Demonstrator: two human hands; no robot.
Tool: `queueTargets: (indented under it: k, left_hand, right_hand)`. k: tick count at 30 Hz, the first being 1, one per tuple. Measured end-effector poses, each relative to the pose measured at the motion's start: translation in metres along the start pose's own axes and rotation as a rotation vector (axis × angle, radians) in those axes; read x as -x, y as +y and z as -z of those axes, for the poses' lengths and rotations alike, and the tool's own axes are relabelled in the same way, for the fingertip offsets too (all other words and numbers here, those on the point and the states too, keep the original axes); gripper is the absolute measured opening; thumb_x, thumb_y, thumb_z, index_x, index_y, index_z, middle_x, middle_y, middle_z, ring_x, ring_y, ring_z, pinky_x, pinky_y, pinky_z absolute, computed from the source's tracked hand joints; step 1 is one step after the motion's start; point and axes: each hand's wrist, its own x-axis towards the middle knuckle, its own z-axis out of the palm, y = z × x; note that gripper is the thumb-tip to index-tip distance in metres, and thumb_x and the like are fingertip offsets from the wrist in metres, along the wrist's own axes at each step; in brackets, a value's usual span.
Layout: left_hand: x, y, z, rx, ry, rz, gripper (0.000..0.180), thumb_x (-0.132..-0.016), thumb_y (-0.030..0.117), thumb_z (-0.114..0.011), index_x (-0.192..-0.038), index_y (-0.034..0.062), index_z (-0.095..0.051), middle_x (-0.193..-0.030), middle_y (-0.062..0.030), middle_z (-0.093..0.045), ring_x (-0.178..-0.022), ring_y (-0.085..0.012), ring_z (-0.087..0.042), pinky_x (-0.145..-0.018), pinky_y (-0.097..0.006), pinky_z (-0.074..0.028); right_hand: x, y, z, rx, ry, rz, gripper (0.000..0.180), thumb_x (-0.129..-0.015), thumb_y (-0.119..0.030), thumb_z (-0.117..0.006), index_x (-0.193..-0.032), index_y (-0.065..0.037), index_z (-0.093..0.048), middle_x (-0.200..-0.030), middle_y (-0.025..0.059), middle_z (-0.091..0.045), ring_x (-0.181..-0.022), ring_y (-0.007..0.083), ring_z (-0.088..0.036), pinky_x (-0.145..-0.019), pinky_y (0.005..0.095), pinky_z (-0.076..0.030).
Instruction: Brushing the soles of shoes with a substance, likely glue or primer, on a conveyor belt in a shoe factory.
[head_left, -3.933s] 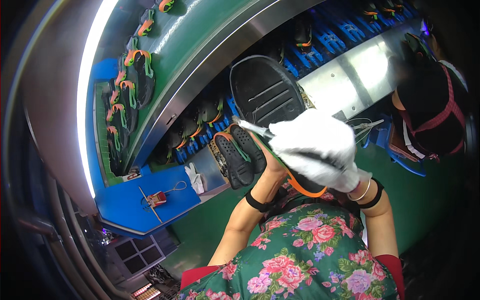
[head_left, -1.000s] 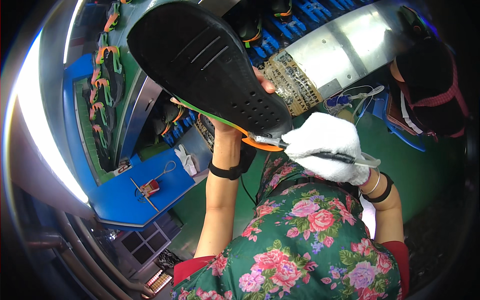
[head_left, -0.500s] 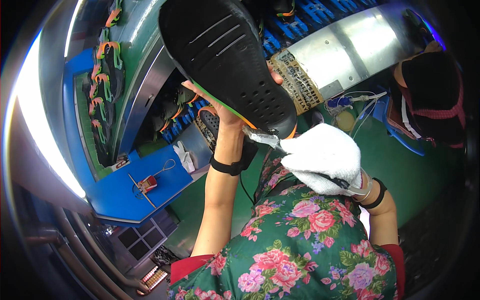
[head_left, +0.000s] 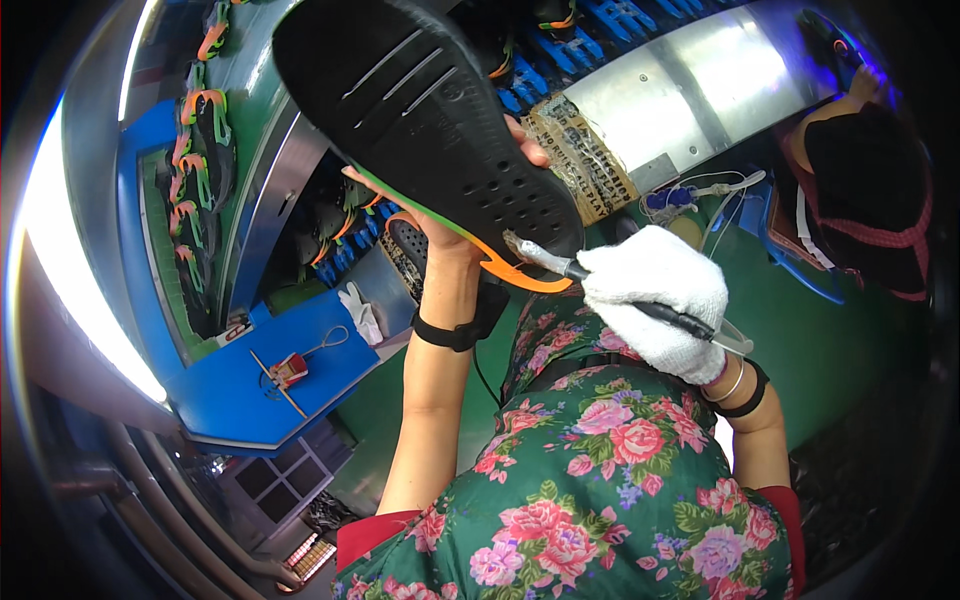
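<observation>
Behind everything runs a long green conveyor (head_left: pixel 250 70) carrying black sandals with orange straps (head_left: pixel 205 120), with a blue surface (head_left: pixel 240 385) below it and a shiny metal housing (head_left: pixel 700 80) to the right. Raised in front of the conveyor, a black shoe sole (head_left: pixel 430 110) with an orange and green edge is gripped from beneath by the bare left hand (head_left: pixel 440 225), fingers curled round its rim. At the sole's near end the white-gloved right hand (head_left: pixel 655 300) is closed round a thin brush (head_left: pixel 600 280) whose bristles touch the sole's edge.
</observation>
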Motion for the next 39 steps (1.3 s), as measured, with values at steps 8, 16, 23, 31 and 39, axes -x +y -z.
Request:
queueTargets:
  k: [8,16,23,31,39]
  left_hand:
    - [0.001,0.000,-0.005,-0.065,-0.020,-0.004,0.103,-0.085,0.088,-0.047,-0.125,-0.0061,-0.058,-0.109,-0.0201,-0.065,-0.100,-0.0365,-0.068,-0.088,-0.048,-0.058]
    - [-0.003,-0.003,-0.013,-0.073,0.022,0.033,0.090,-0.088,0.075,-0.057,-0.123,-0.0081,-0.057,-0.108,-0.0200,-0.066,-0.100,-0.0340,-0.068,-0.090,-0.045,-0.056]
    - [-0.006,-0.007,-0.016,0.003,0.045,0.030,0.084,-0.089,0.068,-0.065,-0.118,-0.0106,-0.058,-0.103,-0.0241,-0.068,-0.099,-0.0312,-0.068,-0.095,-0.041,-0.054]
    - [-0.006,-0.009,-0.008,-0.043,0.005,0.060,0.082,-0.093,0.066,-0.061,-0.120,-0.0110,-0.057,-0.108,-0.0213,-0.066,-0.102,-0.0321,-0.066,-0.094,-0.042,-0.054]
    - [-0.007,-0.009,0.000,-0.078,-0.038,0.065,0.084,-0.092,0.069,-0.061,-0.125,-0.0086,-0.055,-0.114,-0.0190,-0.062,-0.105,-0.0338,-0.065,-0.093,-0.044,-0.056]
  right_hand:
    - [-0.002,-0.002,0.004,-0.005,-0.097,0.101,0.027,-0.073,-0.002,-0.085,-0.099,-0.006,-0.079,-0.098,0.0103,-0.078,-0.077,0.0249,-0.071,-0.067,0.0346,-0.056]
    - [-0.002,-0.002,0.002,-0.042,-0.075,0.097,0.024,-0.073,-0.002,-0.085,-0.096,-0.008,-0.080,-0.098,0.0087,-0.078,-0.078,0.0246,-0.072,-0.070,0.0350,-0.057]
    - [0.001,0.005,0.011,-0.027,0.000,-0.001,0.022,-0.074,-0.002,-0.085,-0.095,-0.007,-0.080,-0.095,0.0100,-0.078,-0.079,0.0244,-0.072,-0.071,0.0349,-0.057]
    - [0.003,-0.002,0.008,-0.073,-0.052,0.082,0.023,-0.069,0.003,-0.083,-0.090,-0.007,-0.079,-0.096,0.0124,-0.078,-0.081,0.0262,-0.072,-0.074,0.0367,-0.056]
    - [0.003,0.009,0.009,0.089,-0.007,0.079,0.022,-0.076,-0.001,-0.083,-0.097,-0.006,-0.078,-0.097,0.0104,-0.077,-0.075,0.0238,-0.070,-0.068,0.0343,-0.056]
